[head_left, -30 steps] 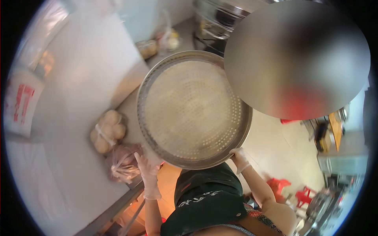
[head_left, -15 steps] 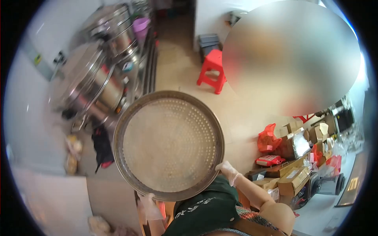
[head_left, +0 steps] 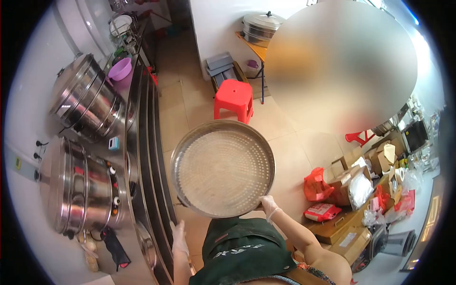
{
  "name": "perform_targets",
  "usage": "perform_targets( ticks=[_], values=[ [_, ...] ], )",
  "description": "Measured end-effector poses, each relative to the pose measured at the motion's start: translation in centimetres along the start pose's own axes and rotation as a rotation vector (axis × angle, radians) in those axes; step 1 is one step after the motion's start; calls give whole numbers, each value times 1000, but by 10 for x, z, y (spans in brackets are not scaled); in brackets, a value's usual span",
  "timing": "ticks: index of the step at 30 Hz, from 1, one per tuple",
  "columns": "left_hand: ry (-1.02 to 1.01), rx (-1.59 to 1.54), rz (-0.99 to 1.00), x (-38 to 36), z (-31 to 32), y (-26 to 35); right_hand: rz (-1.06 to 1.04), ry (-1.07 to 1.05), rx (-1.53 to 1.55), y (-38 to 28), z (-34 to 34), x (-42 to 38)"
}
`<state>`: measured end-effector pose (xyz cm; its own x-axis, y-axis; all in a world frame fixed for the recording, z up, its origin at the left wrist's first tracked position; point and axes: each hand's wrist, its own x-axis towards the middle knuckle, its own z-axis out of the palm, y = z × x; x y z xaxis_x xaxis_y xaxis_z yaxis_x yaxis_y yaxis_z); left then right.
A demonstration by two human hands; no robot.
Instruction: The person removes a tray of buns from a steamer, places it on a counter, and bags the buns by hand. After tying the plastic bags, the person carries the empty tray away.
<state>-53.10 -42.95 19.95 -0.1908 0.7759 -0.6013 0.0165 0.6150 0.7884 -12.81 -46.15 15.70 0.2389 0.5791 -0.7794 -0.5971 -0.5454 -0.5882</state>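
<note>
Right hand (head_left: 269, 205) grips the near rim of the perforated steamer tray (head_left: 222, 167), carried level over the floor; left hand (head_left: 179, 236) hangs loose and empty beside the table (head_left: 151, 156). Mid-carry, seemingly; next needs a steady two-handed set-down.

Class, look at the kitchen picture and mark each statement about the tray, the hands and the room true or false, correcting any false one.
1. The right hand grips the rim of the perforated round tray. True.
2. The left hand also grips the tray. False: it hangs apart from the tray, beside the steel counter.
3. Both hands wear thin clear gloves. True.
4. The tray is piled with buns. False: its perforated bottom is bare.
5. A red stool stands on the floor beyond the tray. True.
6. The stacked steamers stand to the person's right. False: they are on the left.
</note>
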Motion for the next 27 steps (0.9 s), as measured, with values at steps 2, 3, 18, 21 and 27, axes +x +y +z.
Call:
perform_targets(
  ticks=[2,3,18,21,27],
  values=[
    [149,105,-97,36,2,-23,-9,40,67,-29,12,50],
    [147,91,-220,45,1,-24,-12,64,99,-43,17,75],
    [42,423,-324,218,17,37,-275,-5,-3,-240,109,584],
    [1,541,-401,218,48,51,-287,25,43,-265,126,628],
    [81,452,-574,186,168,71,95,47,510,-335,143,599]
  ],
)
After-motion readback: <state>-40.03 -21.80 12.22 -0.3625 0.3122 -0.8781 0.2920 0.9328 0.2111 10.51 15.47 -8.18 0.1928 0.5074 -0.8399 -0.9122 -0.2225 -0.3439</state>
